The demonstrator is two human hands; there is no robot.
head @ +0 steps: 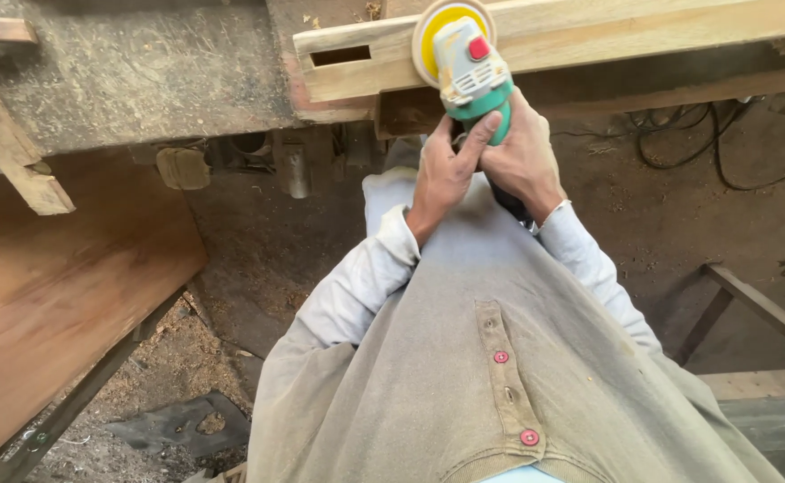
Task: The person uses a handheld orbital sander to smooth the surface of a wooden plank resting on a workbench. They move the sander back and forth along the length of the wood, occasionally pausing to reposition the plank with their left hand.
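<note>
A green and grey angle grinder (469,76) with a red switch and a yellow sanding disc (437,27) is pressed against the side of a long pale wooden beam (589,36). The beam has a rectangular slot (339,55) cut near its left end. My left hand (446,170) wraps the grinder's body from the left. My right hand (525,156) grips the same body from the right. Both hands meet just below the tool's head. My grey long-sleeved shirt with red buttons fills the lower middle.
The beam lies on a dusty workbench (133,72). A brown wooden board (52,295) slopes at the left. Black cables (687,143) trail on the dirt floor at the right, near a wooden frame (750,309). Sawdust covers the ground.
</note>
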